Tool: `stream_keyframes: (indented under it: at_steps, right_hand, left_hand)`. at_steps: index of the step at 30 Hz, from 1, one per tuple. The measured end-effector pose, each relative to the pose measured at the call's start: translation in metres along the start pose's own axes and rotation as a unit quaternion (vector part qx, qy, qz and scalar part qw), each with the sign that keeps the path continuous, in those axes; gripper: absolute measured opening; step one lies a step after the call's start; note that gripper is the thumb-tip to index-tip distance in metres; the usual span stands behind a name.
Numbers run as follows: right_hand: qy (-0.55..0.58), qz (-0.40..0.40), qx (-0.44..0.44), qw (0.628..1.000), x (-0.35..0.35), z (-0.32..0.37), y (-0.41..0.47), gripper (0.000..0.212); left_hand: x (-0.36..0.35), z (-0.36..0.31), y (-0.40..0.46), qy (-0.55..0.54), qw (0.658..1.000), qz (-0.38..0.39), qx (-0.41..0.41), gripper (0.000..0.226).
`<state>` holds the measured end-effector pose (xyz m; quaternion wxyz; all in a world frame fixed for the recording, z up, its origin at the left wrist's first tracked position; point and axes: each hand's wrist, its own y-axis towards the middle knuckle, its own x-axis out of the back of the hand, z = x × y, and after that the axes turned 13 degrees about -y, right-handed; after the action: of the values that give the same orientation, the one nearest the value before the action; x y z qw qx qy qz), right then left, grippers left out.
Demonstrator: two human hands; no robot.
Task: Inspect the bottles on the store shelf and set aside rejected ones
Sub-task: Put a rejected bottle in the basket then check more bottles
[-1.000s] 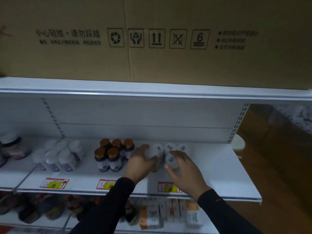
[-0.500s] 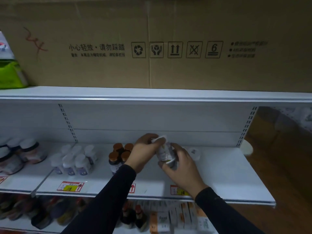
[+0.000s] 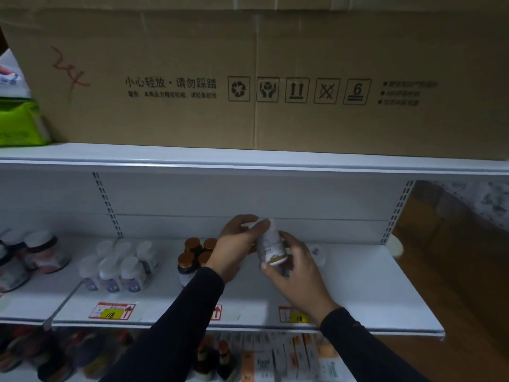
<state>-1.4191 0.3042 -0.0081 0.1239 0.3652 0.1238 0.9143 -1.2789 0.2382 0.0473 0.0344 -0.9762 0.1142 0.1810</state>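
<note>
While I watched through the head camera, the biggest thing was the cardboard carton [image 3: 275, 78] printed with handling symbols, sitting on the upper shelf [image 3: 248, 158] well above both hands. Below it ran the white store shelf [image 3: 371, 293], over which the hands were raised. To the left of the left hand stood a cluster of brown bottles with copper caps [image 3: 192, 257], partly hidden by that wrist, and further left a group of white-capped bottles [image 3: 121, 268], then darker jars [image 3: 41, 252] at the far edge. Just right of the right hand one white-capped bottle [image 3: 316, 250] stood on the shelf, blurred. Price tags [image 3: 111, 311] lay along the shelf front, beneath the forearms. I saw the left hand [image 3: 234, 249] curled round the top end of the white bottle [image 3: 270, 248], its thumb across the cap. The right hand [image 3: 294, 271] gripped the lower end, fingers wrapped behind the label and thumb under the base. That bottle was held tilted between the two hands, lifted off the shelf in front of the back panel
</note>
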Motion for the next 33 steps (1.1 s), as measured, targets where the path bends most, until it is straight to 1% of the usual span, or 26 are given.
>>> stream_keyframes:
  at_steps: [2, 3, 4, 7, 8, 12, 14, 16, 18, 19, 22, 24, 27, 30, 33]
  right_hand:
    - [-0.007, -0.004, -0.003, 1.000, 0.000, 0.000, 0.002, 0.077]
    - [-0.008, -0.005, -0.003, 1.000, 0.000, 0.000, 0.003, 0.075]
    - [-0.006, -0.006, 0.000, 1.000, 0.000, 0.000, 0.004, 0.070]
    - [0.008, -0.001, 0.018, 1.000, 0.003, 0.002, 0.005, 0.040]
    - [0.011, 0.004, 0.023, 1.000, 0.005, 0.004, 0.005, 0.036]
    - [0.015, 0.008, 0.022, 1.000, 0.008, 0.006, 0.005, 0.042]
    - [0.002, 0.004, 0.018, 1.000, 0.007, 0.004, 0.006, 0.060]
    - [0.005, 0.007, 0.008, 1.000, 0.007, 0.003, 0.007, 0.071]
    - [0.007, 0.002, 0.005, 1.000, 0.007, 0.003, 0.008, 0.069]
    - [0.014, 0.000, 0.006, 1.000, 0.007, 0.002, 0.008, 0.065]
    - [0.053, 0.011, 0.011, 0.998, 0.010, 0.001, 0.007, 0.045]
    - [0.062, 0.021, 0.008, 0.998, 0.011, 0.001, 0.008, 0.041]
    - [0.056, 0.013, 0.004, 0.998, 0.011, 0.000, 0.009, 0.047]
    - [0.027, 0.000, 0.001, 1.000, 0.009, 0.000, 0.011, 0.065]
    - [0.026, -0.009, 0.002, 1.000, 0.007, -0.002, 0.012, 0.066]
  left_hand:
    - [-0.003, 0.001, 0.001, -0.002, 1.000, -0.009, 0.000, 0.040]
    - [-0.003, 0.001, 0.001, 0.005, 1.000, -0.008, 0.003, 0.041]
    - [-0.003, 0.001, 0.002, 0.012, 1.000, -0.004, 0.005, 0.041]
    - [-0.002, 0.000, 0.002, -0.001, 1.000, 0.015, 0.015, 0.031]
    - [-0.002, -0.001, 0.003, -0.008, 1.000, 0.018, 0.016, 0.028]
    - [-0.002, -0.003, 0.003, -0.018, 1.000, 0.009, 0.014, 0.026]
    - [-0.004, -0.002, 0.003, -0.027, 1.000, -0.009, 0.007, 0.030]
    - [-0.006, -0.001, 0.003, -0.026, 0.999, -0.023, 0.002, 0.037]
    - [-0.007, 0.000, 0.004, -0.005, 1.000, -0.023, -0.003, 0.041]
    - [-0.007, 0.000, 0.003, 0.006, 1.000, -0.017, -0.002, 0.040]
    - [-0.006, -0.001, 0.002, -0.006, 1.000, 0.006, 0.008, 0.030]
    - [-0.005, -0.002, 0.002, -0.016, 1.000, 0.018, 0.014, 0.026]
    - [-0.004, -0.001, 0.003, -0.020, 1.000, 0.014, 0.009, 0.026]
    - [-0.006, 0.002, 0.005, -0.037, 0.999, -0.013, 0.006, 0.031]
    - [-0.009, 0.002, 0.005, -0.022, 1.000, -0.015, 0.004, 0.036]
